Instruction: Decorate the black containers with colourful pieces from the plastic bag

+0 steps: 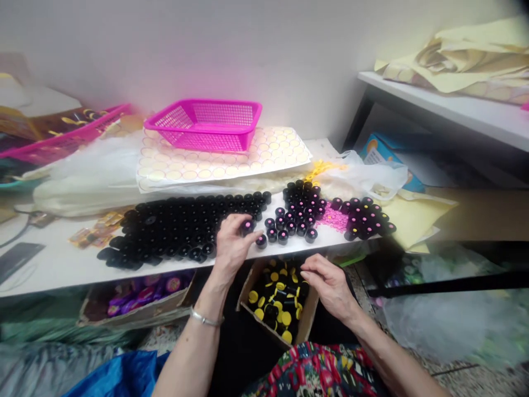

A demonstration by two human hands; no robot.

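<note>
L hand (pixel 231 242), 1, w/ 1 blk piece (pixel 247 226); R hand (pixel 330 281), 1. On table (pixel 61 270): other blk pieces (pixel 173 229), dozens, overlapping, exact no. unclear. Near: cardboard boxes (pixel 308 324), 2. Far: pink baskets (pixel 210 141), 2 (left one partly in view). Right: blue box (pixel 374 146), 1. Bracelet (pixel 205 320), 1.

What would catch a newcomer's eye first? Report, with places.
Probably the bright pink basket, on the patterned sheet at the back of the table. Then the black pieces massed across its top, and the cardboard box of yellow and black pieces below its front edge.
</note>
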